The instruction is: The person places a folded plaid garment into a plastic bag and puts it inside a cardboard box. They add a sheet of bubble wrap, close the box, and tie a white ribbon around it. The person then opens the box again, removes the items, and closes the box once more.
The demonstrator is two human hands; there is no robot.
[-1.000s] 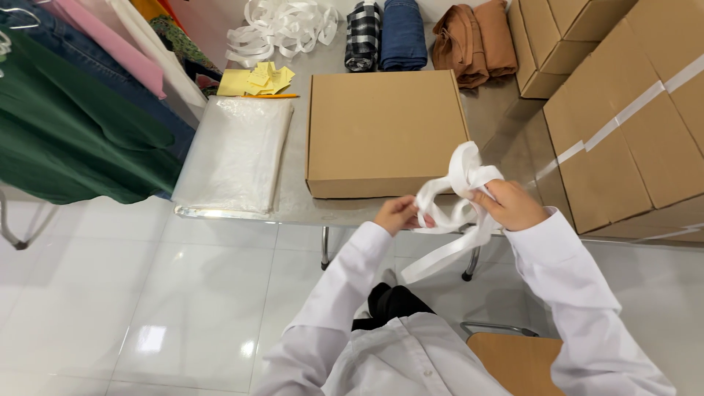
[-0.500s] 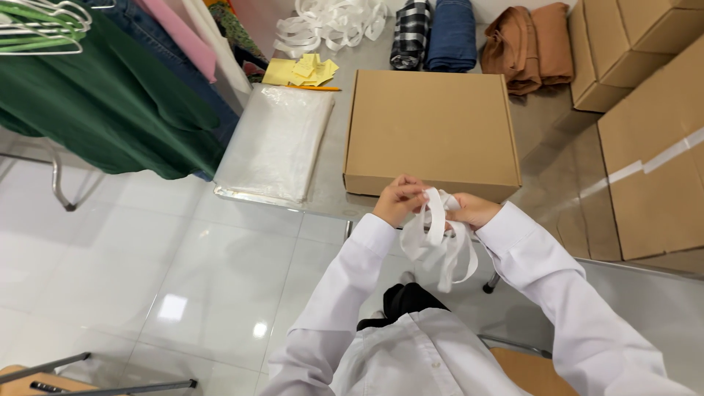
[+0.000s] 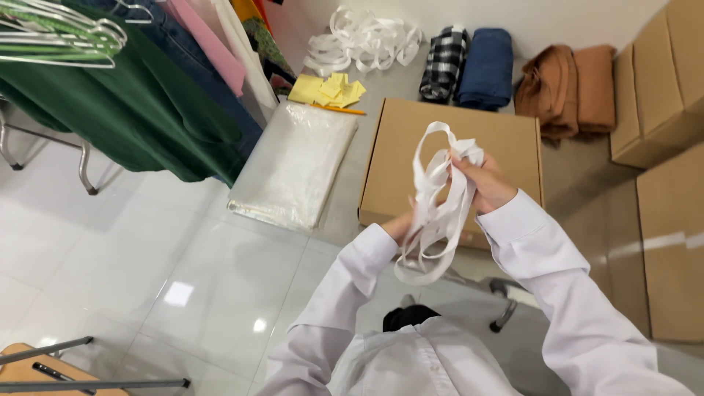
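Nearest me, my left hand (image 3: 400,226) is closed low on a looped length of flat white strapping band (image 3: 434,213), while my right hand (image 3: 480,180) pinches the upper loops higher up, so the band hangs slack between the two and its coils seem to be kept apart rather than tangled; it sits in the air just above the near edge of a flat closed brown cardboard box (image 3: 447,158) on the grey table (image 3: 579,176). Left of the box lies a flat stack of clear plastic bags (image 3: 293,165). Beyond that are small yellow paper slips (image 3: 326,89) and a loose heap of white bands (image 3: 363,38). Further back rest folded clothes, checked black-and-white (image 3: 444,62), blue (image 3: 485,66) and rust brown (image 3: 568,89). Plain brown cartons sealed with pale tape (image 3: 671,242) stack at the right; green garments on hangers (image 3: 110,95) hang far left
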